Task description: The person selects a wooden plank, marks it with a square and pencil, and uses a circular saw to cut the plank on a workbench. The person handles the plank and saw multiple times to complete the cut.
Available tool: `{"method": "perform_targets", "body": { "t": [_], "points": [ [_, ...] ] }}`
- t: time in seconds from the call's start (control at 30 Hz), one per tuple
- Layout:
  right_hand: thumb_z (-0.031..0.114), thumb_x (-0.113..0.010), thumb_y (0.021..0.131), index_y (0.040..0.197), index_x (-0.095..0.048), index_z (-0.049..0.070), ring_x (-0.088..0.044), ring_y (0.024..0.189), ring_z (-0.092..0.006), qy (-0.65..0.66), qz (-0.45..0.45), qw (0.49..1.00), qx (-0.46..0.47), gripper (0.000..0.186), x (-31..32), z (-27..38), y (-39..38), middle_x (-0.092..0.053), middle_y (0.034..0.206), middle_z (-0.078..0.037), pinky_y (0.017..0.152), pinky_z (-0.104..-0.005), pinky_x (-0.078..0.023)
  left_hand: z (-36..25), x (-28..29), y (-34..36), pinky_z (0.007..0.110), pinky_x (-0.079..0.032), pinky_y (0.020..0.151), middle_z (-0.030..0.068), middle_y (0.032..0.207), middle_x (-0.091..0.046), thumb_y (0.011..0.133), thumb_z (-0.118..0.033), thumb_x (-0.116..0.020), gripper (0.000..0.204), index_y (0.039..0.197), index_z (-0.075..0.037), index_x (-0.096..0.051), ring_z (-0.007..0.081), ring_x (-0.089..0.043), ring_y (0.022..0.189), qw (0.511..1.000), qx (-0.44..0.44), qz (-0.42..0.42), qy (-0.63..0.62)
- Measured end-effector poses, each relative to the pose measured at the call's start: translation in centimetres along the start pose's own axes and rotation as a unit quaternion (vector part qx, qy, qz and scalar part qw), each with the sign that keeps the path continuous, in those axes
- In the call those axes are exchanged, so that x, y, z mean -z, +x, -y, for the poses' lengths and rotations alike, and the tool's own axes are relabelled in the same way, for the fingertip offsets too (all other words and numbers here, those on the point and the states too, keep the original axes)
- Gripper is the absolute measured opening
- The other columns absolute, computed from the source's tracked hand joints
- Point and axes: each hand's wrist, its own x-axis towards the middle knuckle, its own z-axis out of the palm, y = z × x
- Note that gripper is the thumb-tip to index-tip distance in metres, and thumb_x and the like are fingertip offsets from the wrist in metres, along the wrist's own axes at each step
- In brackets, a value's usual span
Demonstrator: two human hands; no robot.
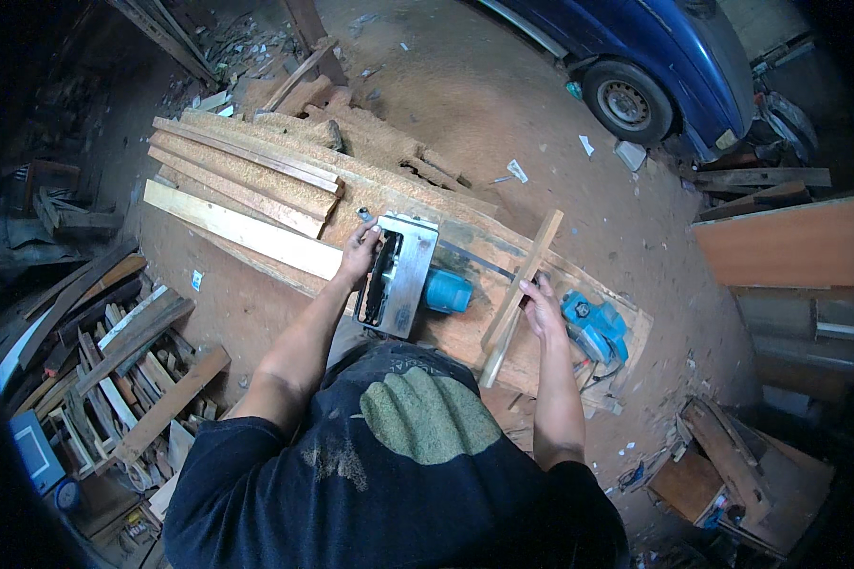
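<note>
Your left hand (359, 250) grips the saw (411, 275); your right hand (543, 308) grips a strip (539, 248); keep the left clear of the neighbouring slot (386, 268).

Dusty floor (702, 327) (brown), blue car (683, 47)

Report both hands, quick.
Left hand: closed, holding the circular saw at its edge.
Right hand: partly curled at the wooden strip; grip cannot be told.

Teal power saw (448, 291), silver plate (411, 275) facing up, wood strips (538, 248) nearby
</note>
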Motion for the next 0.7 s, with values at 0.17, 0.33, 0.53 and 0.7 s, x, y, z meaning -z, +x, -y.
{"method": "perform_targets", "body": {
  "t": [0.17,0.33,0.53,0.7],
  "points": [
    [0.012,-0.074,0.085,0.138,-0.05,0.003,-0.058,0.115,-0.0224,-0.003,-0.002,1.0,0.001,0.059,-0.5,0.6,0.1,-0.06,0.126,-0.009,0.101,-0.0402,-0.047,-0.1,-0.4,0.0,0.02,-0.04,0.052,-0.0071,0.072,-0.055,0.1,-0.029,-0.062,0.034,0.132,-0.017,-0.061,0.003,-0.046,0.058,1.0,0.0,-0.005,0.005],
    [0.011,-0.069,0.088,0.135,-0.048,0.0,-0.06,0.112,-0.0222,-0.019,0.008,1.0,-0.022,0.052,-1.7,1.6,0.3,-0.061,0.122,-0.011,0.1,-0.0379,-0.048,0.2,-0.1,-0.1,0.022,-0.044,0.053,-0.0051,0.073,-0.057,0.1,-0.028,-0.062,0.035,0.132,-0.016,-0.06,0.0042,-0.05,0.059,1.0,-0.004,0.017,0.001],
    [0.014,-0.075,0.084,0.139,-0.048,0.001,-0.06,0.11,-0.0221,-0.045,0.03,0.998,-0.022,0.063,-2.3,2.4,2.5,-0.062,0.123,-0.01,0.095,-0.0394,-0.051,0.0,-0.1,-0.3,0.021,-0.042,0.052,-0.0051,0.074,-0.055,0.1,-0.028,-0.061,0.034,0.131,-0.015,-0.059,0.0049,-0.049,0.058,1.0,0.018,0.001,-0.015],
    [0.016,-0.076,0.085,0.139,-0.049,0.001,-0.062,0.103,-0.0184,-0.099,0.06,0.993,-0.018,0.062,-4.4,2.8,4.2,-0.064,0.116,-0.008,0.087,-0.0354,-0.051,-0.1,-0.3,-0.8,0.022,-0.041,0.051,-0.0042,0.074,-0.057,0.101,-0.029,-0.06,0.036,0.135,-0.017,-0.058,0.0054,-0.05,0.061,1.0,0.02,0.0,-0.011]
  ]
}}
